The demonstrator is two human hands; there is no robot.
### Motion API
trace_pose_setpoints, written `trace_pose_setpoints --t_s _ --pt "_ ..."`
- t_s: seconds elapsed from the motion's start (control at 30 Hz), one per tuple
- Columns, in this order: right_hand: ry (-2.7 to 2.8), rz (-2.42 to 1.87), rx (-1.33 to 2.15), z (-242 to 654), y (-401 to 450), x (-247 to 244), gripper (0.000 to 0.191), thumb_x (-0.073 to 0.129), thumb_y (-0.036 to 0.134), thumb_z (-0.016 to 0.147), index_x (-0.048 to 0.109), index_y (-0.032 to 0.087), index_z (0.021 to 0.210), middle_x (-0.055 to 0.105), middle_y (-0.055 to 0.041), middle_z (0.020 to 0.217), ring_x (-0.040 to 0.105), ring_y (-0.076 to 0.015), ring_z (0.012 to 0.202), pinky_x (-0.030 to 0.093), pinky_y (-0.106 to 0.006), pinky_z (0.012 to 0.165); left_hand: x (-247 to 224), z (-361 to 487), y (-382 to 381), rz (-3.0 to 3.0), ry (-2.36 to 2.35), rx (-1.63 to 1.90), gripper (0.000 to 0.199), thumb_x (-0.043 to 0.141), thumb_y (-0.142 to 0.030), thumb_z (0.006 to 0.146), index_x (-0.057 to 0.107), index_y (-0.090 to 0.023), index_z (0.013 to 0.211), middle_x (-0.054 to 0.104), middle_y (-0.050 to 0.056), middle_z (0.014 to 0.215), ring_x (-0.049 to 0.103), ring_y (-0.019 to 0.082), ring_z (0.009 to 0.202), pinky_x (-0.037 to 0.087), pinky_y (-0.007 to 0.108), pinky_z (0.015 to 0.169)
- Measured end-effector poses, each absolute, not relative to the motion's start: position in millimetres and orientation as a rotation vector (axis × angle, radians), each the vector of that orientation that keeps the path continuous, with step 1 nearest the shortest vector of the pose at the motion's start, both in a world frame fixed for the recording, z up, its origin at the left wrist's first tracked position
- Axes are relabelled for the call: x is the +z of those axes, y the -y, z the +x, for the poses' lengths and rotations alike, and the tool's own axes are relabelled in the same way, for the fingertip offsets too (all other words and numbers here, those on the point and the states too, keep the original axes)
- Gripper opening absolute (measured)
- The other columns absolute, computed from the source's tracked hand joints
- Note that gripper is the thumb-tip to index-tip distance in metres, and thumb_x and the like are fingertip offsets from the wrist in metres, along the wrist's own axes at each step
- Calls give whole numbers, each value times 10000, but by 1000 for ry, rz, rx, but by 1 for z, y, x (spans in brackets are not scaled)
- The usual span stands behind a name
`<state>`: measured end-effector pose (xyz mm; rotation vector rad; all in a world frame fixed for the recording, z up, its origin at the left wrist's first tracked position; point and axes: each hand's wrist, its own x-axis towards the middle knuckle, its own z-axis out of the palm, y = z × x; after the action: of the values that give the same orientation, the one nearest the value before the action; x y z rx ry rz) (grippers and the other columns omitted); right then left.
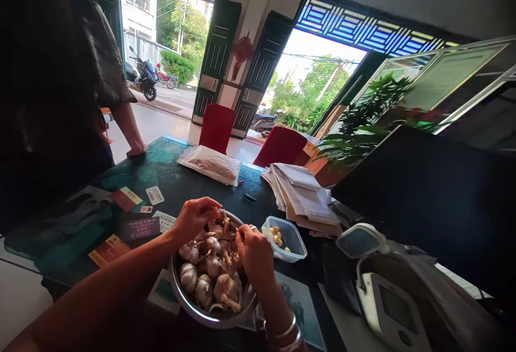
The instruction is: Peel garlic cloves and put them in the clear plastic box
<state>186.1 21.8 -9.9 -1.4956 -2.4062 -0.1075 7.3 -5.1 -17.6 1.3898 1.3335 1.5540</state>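
A round metal bowl (193, 309) full of whole garlic bulbs (203, 290) with dry stalks stands on the dark table in front of me. Over its far left rim, my left hand (197, 220) is closed in a pinch, close to a garlic stalk. My right hand (255, 250), with bracelets on its wrist, has its fingers curled over the right side of the bowl. What sits between the fingers of either hand is too small or hidden to make out. Beside my right hand, a clear plastic container (296, 244) holds several peeled garlic cloves (277, 235).
Cards (141, 227) lie on the glass-topped table (229, 200) at left. Farther back are a plastic-wrapped package (210, 165) and a stack of papers (300, 193). A blood pressure monitor (393, 309) and a dark screen (423, 207) stand at right. Another person (60, 88) leans a hand on the table.
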Motion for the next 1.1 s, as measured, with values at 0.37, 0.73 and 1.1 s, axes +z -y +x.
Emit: trace_pose_setpoints --t_s 0.37,0.73,1.1 --pt "2653 -1541 -237 186 -35 -14 247 434 88 861 652 188 802 676 -71 784 645 -189 719 346 -261 569 -12 5 6 1403 -1279 1550 182 630 -241 729 678 -131 867 659 11 672 580 120 595 448 207 589" --pt "2826 -1391 -224 185 -36 -20 269 431 110 848 670 216 784 685 -49 796 645 -183 746 366 -244 578 -8 0 7 1100 -958 1559 334 638 -307 753 601 -140 1039 704 74 880 611 117 599 492 241 584" --pt "2605 -1295 83 189 -32 -12 167 496 161 853 651 211 815 677 -25 789 632 -156 721 360 -222 589 -18 12 11 1824 -1319 1125 100 640 -138 659 698 -150 739 673 0 651 560 106 585 390 176 534"
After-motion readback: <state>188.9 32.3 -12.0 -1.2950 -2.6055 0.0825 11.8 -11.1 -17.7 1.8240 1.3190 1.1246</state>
